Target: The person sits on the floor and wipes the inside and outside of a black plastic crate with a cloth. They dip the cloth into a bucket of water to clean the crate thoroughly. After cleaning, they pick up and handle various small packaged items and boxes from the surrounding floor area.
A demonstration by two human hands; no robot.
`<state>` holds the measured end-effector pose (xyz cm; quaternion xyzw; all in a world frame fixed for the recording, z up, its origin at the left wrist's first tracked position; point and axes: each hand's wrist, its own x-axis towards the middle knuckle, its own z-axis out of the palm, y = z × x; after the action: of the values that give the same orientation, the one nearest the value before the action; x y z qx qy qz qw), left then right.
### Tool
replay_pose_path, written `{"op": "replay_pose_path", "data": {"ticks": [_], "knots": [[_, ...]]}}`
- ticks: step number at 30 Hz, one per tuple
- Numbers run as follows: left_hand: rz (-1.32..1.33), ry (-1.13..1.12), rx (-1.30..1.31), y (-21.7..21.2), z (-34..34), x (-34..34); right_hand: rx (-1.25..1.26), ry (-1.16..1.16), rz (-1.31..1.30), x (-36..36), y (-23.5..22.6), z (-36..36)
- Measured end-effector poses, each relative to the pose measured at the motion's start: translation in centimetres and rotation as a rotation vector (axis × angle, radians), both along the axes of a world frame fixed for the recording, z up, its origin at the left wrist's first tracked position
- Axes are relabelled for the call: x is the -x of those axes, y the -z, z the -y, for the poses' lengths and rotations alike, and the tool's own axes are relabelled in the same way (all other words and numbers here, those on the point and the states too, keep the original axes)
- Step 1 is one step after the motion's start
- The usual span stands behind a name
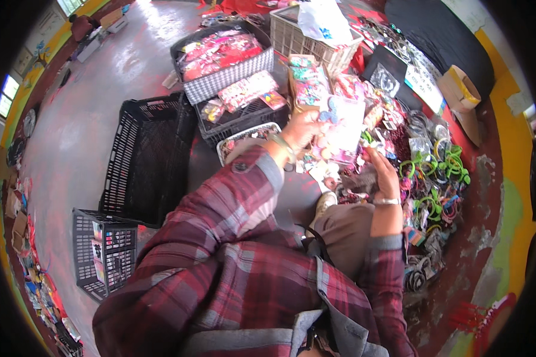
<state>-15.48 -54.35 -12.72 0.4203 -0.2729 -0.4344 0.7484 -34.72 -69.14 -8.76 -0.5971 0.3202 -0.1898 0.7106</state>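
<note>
My left hand [304, 128] is closed, thumb and fingers pinching a small blue item with rounded lobes [329, 112]; it looks like a hair ornament, but its exact kind is unclear. Just behind it is a pale pink-and-white flat pack or sheet [350, 128], bright with glare. Small pink and cream pieces [323, 149] lie below the hand. My right hand [384, 175] holds nothing that I can see, its fingers stretched out beside a loose heap of hair accessories. Bright green hoops [452, 166] and coiled bands sit in the heap to its right.
Left of the heap stand a large black crate [152, 154] and a smaller black crate [116, 253]. A checkered basket of pink packets [232, 80] rests on another black crate. Behind are a beige basket [339, 56] with a white bag and, farther right, a cardboard box [458, 89].
</note>
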Motion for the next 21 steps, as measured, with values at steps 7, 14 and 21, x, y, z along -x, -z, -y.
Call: {"op": "replay_pose_path", "data": {"ticks": [7, 14, 21], "knots": [[0.145, 0.069, -0.077, -0.2, -2.7, -1.0, -0.212, -0.162, 0.026, -3.6, 1.0, -1.7], [0.079, 0.041, -0.025, -1.2, -2.8, -1.1, -0.207, -0.020, 0.176, -4.5, 2.3, -1.9], [0.228, -0.097, -0.091, -0.6, -1.5, -1.4, -0.135, 0.112, 0.251, -4.7, 2.6, -1.5]]}}
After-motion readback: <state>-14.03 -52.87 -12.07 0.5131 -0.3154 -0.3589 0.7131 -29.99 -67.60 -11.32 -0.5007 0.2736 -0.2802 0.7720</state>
